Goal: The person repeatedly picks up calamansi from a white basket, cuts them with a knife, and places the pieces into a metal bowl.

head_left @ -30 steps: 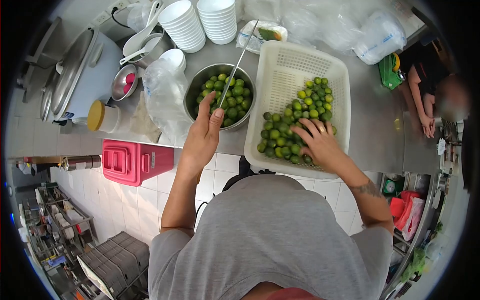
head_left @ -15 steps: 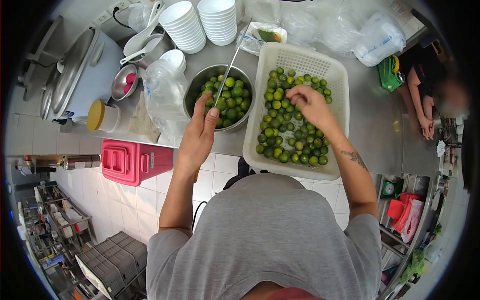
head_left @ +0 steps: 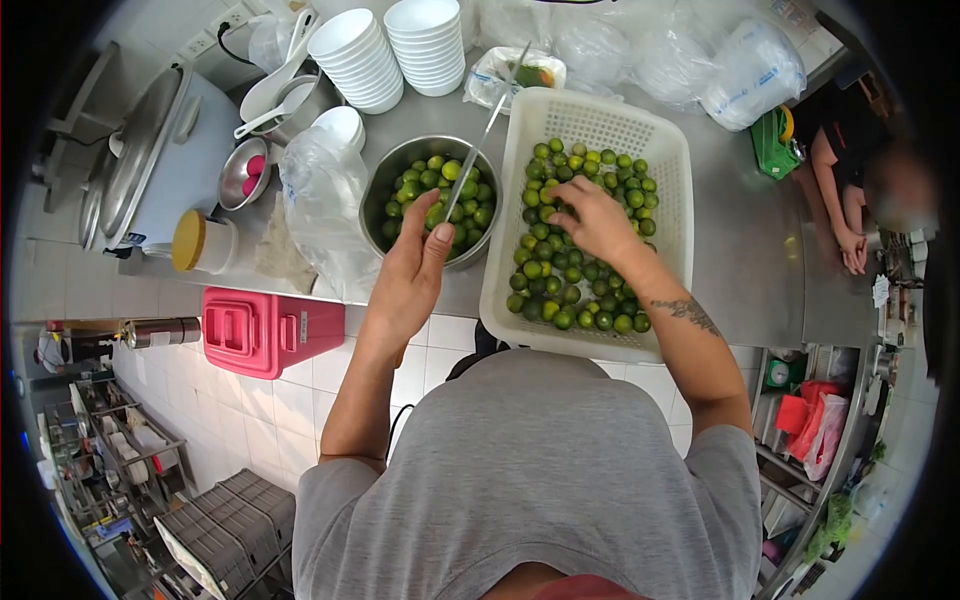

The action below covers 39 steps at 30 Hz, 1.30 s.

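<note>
My left hand (head_left: 405, 275) holds a knife, its thumb along one side and its handle hidden in the palm. The long thin blade (head_left: 490, 125) points up and away, crossing over the rim of a steel bowl (head_left: 374, 172). Green limes (head_left: 425, 180) fill much of that bowl. To its right stands a white perforated plastic basket (head_left: 668, 150) with many more limes (head_left: 545, 285) spread over its floor. My right hand (head_left: 595, 220) reaches down among these, fingers bent but apart, fingertips close to the limes. I see no lime in its grasp.
Stacked white bowls (head_left: 350, 55), a clear plastic bag (head_left: 325, 200) and a yellow-lidded tub (head_left: 190, 242) stand on the steel counter (head_left: 750, 230). A small tray (head_left: 490, 85) sits behind the basket. A pink bin (head_left: 260, 330) is on the floor. Another person's arms (head_left: 835, 200) show at right.
My right hand has shifted left within the basket, and its fingers have spread apart. My left hand has dropped slightly, and the knife leans further right. The whole view has shifted slightly.
</note>
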Tool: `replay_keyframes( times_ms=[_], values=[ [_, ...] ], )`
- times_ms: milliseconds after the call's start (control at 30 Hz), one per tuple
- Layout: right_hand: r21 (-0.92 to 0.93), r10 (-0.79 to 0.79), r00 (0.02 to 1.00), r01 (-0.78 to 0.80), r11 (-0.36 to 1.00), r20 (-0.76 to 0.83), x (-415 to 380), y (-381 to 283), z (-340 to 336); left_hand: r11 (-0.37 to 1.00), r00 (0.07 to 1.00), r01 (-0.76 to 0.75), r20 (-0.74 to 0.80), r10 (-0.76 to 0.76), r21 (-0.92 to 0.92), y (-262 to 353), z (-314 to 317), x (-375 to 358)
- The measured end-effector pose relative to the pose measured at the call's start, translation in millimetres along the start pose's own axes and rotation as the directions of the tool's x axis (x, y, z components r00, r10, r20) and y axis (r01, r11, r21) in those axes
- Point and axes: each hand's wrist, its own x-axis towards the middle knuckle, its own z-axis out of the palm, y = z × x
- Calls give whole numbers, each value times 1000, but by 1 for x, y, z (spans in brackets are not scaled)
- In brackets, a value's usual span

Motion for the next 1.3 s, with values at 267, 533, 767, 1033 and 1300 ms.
replay_keyframes(
  times_ms=[267, 533, 767, 1033, 1300],
  values=[
    [-338, -242, 967, 255, 906, 80, -3, 4, 17, 998, 998, -48, 44, 50, -43, -5, 9, 1],
    [952, 79, 950, -295, -86, 301, 13, -33, -20, 987, 987, -122, 95, 132, -104, -8, 13, -6],
    [978, 144, 968, -197, -67, 205, 9, -39, -2, 982, 965, -188, 194, 178, 31, -5, 14, -11],
    [986, 222, 964, -130, -101, 150, 8, -46, 5, 941, 971, -214, 166, 174, 261, -9, 24, -19],
    [983, 146, 972, -175, -62, 182, 1, -59, 13, 903, 950, -312, 108, 293, 296, -4, 35, -12]
  ],
)
